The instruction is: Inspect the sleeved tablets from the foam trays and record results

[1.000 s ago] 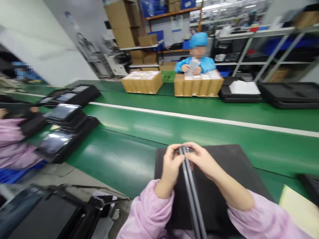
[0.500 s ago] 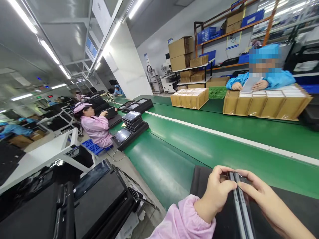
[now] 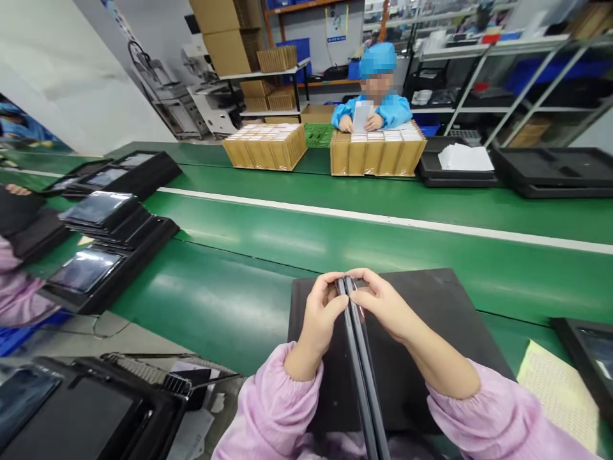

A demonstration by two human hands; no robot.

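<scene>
Two thin tablets stand on edge side by side in front of me, their long grey sides facing up. My left hand [image 3: 317, 322] pinches the far end of the left tablet [image 3: 357, 370], thumb on top. Around the far end of the right tablet [image 3: 370, 377] my right hand [image 3: 385, 308] is closed the same way. The two tablets touch or nearly touch. Beneath them lies a black foam pad [image 3: 431, 345] on the green bench. The tablets' near ends run out of the picture at the bottom.
Tablets are stacked on a black tray [image 3: 143, 255] at left. A yellow printed sheet [image 3: 558, 390] and another tray [image 3: 579, 348] lie at right. Across the green belt [image 3: 287, 236], a person in blue handles a white piece behind cardboard dividers [image 3: 378, 158]. A pink-sleeved co-worker sits far left.
My view has swung right, so the hands and tablets now appear nearer the middle. Both hands keep the same hold on the two tablets.
</scene>
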